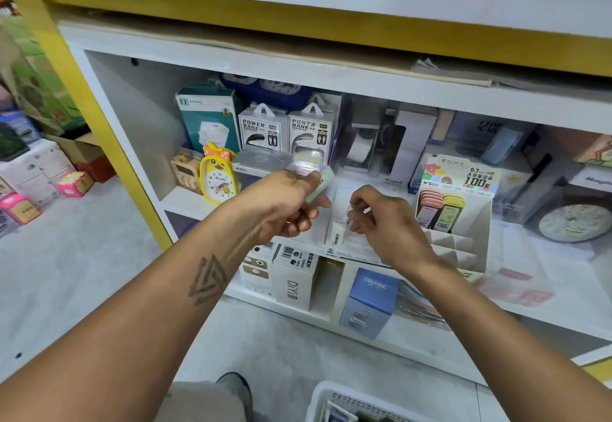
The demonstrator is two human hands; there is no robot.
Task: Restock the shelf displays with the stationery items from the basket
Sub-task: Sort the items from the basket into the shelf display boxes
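With a pale green flat lead case [318, 184] gripped in the left hand [284, 204] and a small clear item pinched by the right hand [385, 223], both just left of the white cardboard "0.7 HB 100" display [458, 196], each should be slotted upright, label forward; the white plastic basket [326, 400] sits well below it.

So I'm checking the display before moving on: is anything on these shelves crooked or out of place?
Mostly tidy. The blue CRUHRE box on the lower shelf sits tilted and juts past the shelf edge, unlike the upright DIYI box beside it. The tiered lead-refill display has several empty front slots.
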